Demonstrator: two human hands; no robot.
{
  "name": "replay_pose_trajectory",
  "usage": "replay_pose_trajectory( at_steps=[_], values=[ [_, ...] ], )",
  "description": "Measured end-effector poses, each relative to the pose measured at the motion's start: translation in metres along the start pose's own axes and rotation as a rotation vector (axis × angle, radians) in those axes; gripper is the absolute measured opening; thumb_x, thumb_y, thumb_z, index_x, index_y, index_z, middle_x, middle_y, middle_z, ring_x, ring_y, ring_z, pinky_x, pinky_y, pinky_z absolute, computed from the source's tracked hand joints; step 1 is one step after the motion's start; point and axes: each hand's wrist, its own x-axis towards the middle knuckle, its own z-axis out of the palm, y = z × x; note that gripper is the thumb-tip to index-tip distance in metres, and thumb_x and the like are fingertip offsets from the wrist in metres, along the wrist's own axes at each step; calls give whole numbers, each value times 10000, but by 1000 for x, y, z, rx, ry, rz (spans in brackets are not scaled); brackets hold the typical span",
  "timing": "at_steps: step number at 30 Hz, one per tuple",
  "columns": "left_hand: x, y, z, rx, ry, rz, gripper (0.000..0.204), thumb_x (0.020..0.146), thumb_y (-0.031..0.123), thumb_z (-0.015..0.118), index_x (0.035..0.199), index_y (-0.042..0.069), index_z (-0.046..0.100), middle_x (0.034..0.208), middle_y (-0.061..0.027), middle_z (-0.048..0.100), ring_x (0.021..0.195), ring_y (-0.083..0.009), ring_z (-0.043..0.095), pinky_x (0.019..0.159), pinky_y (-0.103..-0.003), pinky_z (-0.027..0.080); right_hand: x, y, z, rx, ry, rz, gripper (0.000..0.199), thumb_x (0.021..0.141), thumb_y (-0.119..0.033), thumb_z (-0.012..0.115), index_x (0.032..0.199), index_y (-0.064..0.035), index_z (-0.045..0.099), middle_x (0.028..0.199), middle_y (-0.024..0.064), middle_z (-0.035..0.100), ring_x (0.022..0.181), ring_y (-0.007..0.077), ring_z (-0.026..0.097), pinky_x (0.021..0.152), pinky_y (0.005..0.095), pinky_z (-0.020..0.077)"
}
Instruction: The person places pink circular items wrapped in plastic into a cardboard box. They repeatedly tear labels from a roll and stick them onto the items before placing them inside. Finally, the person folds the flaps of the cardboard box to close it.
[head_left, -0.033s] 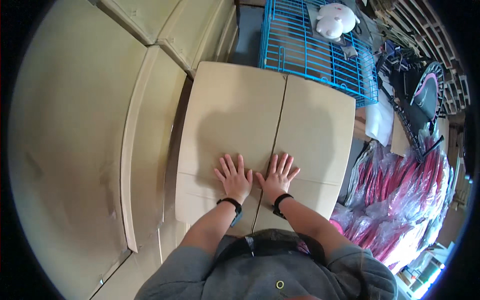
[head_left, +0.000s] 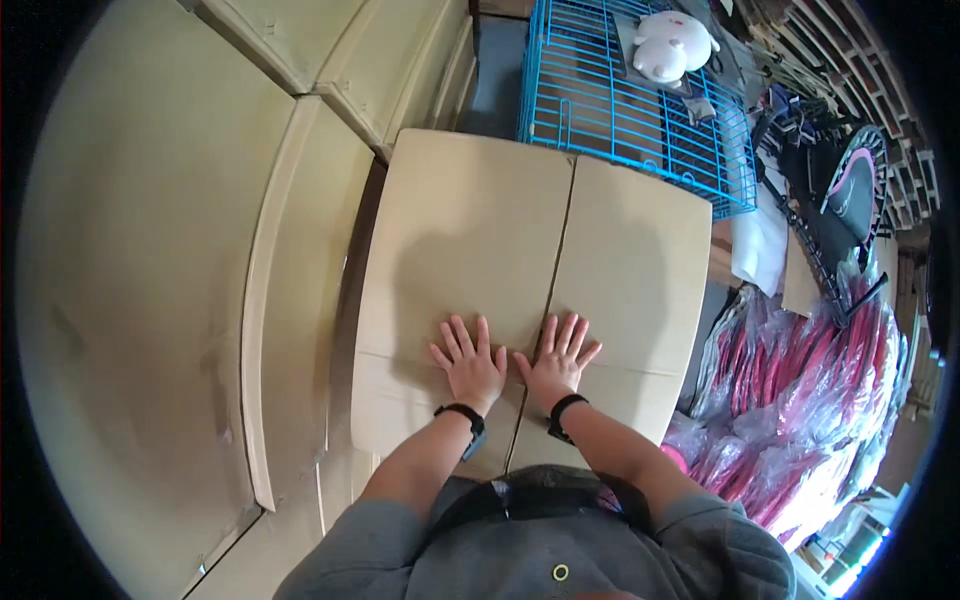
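A large brown cardboard box (head_left: 480, 220) stands in front of me, its two top flaps folded in and meeting along a seam that runs away from me. On the left flap lies my left hand (head_left: 473, 368), palm down with the fingers spread. My right hand (head_left: 555, 362) rests flat the same way just right of the seam, its thumb reaching to the gap. The two thumbs are close together but apart. Both wrists carry black bands. Neither hand holds anything.
Tall stacked cartons (head_left: 160, 260) wall off the left side. Behind the box stands a blue wire cage (head_left: 600, 105) with a white plush toy (head_left: 668, 45) on top. At right are plastic-wrapped pink and red goods (head_left: 790, 400) and a dark round-framed item (head_left: 855, 185).
The box and both hands appear slightly lower in the picture, along with the cage. The hands stay flat in the same places on the flaps.
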Motion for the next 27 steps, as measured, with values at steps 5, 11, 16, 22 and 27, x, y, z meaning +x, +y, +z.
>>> replay_pose_trajectory(
  at_steps=[5, 11, 16, 22, 27],
  values=[
    [-1, -1, -4, -24, -3, -7, 612, 828, 420, 418, 1347, 138, 258, 1398, -233, 127, 1293, -404, 84, 981, -616, 46, 7, -4, -4, -73, 12, 2, 808, 796, -593, 374, 1370, -68, 155, 1424, 199, 25, 1311, 374, -19, 977, 626, -14],
    [-5, -4, -16, -127, 141, 39, 579, 824, 377, 460, 1321, 123, 307, 1385, -219, 178, 1287, -395, 122, 994, -588, 100, -8, -5, -11, -46, 42, 17, 801, 803, -580, 373, 1374, -72, 131, 1430, 179, 5, 1318, 348, -25, 984, 615, -17],
    [-86, -57, -22, -273, 114, 343, 521, 767, 263, 562, 1229, 75, 413, 1326, -233, 280, 1243, -394, 234, 1005, -527, 188, -14, -7, -20, -24, 3, 8, 811, 806, -576, 368, 1382, -86, 76, 1433, 170, -29, 1319, 337, -55, 987, 613, -14],
    [-337, -160, -39, -378, -212, 22, 561, 755, 298, 570, 1232, 50, 410, 1251, -250, 385, 1154, -375, 382, 963, -413, 324, -22, 1, -38, 172, -37, 12, 943, 706, -626, 502, 1384, -114, 94, 1441, 139, -17, 1325, 309, -58, 984, 613, -9],
    [-588, -183, -38, -674, -331, -677, 517, 778, 395, 530, 1126, 14, 516, 1121, -220, 521, 1100, -333, 456, 951, -369, 347, -45, -9, -62, 317, 45, 42, 991, 649, -564, 620, 1382, -127, 116, 1448, 98, 28, 1330, 277, -24, 979, 611, 42]
  ],
)
